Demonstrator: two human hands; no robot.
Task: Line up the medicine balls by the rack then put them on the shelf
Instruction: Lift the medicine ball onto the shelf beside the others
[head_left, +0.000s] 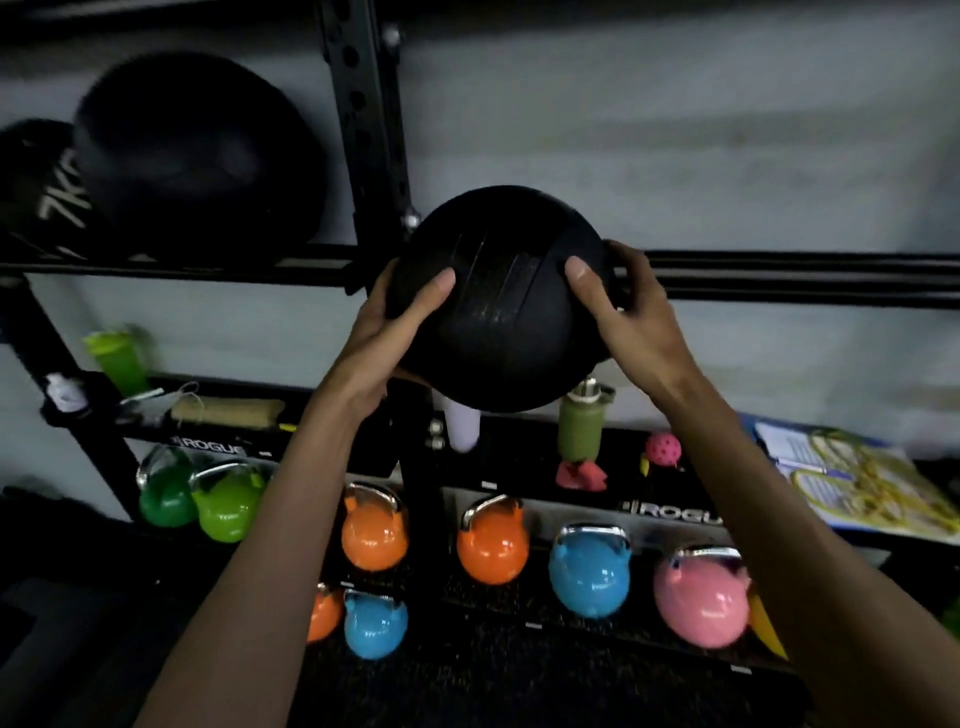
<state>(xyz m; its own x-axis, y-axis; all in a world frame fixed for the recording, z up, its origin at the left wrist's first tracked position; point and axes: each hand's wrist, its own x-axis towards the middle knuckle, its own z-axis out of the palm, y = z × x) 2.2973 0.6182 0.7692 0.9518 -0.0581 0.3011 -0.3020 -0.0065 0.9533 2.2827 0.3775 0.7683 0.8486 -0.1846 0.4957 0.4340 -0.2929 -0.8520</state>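
Grip: both hands clamp the black medicine ball (498, 301) from opposite sides; left hand (395, 332) spread on its left flank, right hand (634, 312) on its right flank, thumbs on the near face.
Ball position: raised in front of the rack upright (363, 130), level with the shelf rails (779, 275) and just right of the upright; whether it already touches the rails cannot be told, as the ball hides the contact zone.
Shelf state: two dark medicine balls (197, 156) already sit on the left bay, one marked 7KG.
Hazard, slip: palms hold by side pressure only, with nothing under the ball; a slack grip would probably drop it.
Hazard, drop zone: bottles (579, 426) and coloured kettlebells (491, 545) stand directly below; a fall would strike them.
Hazard, rail seating: the shelf appears to be open rails; a ball set off-centre may roll toward the near edge.
Hazard, fingers: right fingers (631, 270) lie near the rail and could be pinched on lowering.
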